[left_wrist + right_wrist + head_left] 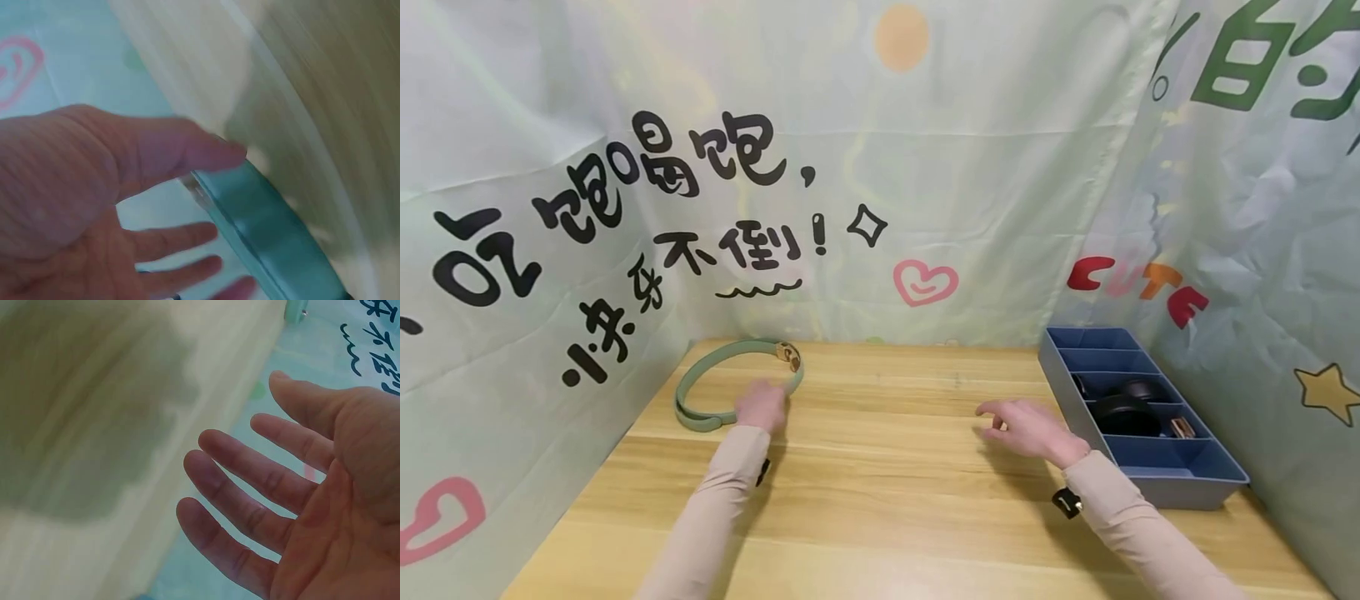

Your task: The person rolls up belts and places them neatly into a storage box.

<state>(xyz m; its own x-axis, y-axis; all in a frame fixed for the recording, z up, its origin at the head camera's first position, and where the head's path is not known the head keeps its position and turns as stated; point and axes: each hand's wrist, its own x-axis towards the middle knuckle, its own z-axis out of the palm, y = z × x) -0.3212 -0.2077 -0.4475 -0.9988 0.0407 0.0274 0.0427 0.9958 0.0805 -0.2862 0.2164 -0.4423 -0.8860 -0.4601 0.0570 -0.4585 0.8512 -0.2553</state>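
Observation:
A green belt [700,375] with a gold-coloured buckle lies looped at the back left of the table. My left hand [762,407] is at the front right part of the loop and hides a stretch of it. In the left wrist view, the thumb overlaps the edge of the belt [269,225], with the other fingers spread on its far side; whether they touch it is unclear. Over the table near the tray, my right hand [1030,429] holds nothing. Its fingers are apart and loosely bent in the right wrist view.
At the right stands a blue-grey divided tray [1180,492]. Its middle compartments hold black headphones [1123,414] and a small gold-coloured item [1182,427]. Printed cloth walls [985,192] enclose the wooden table [880,500] at the back and sides.

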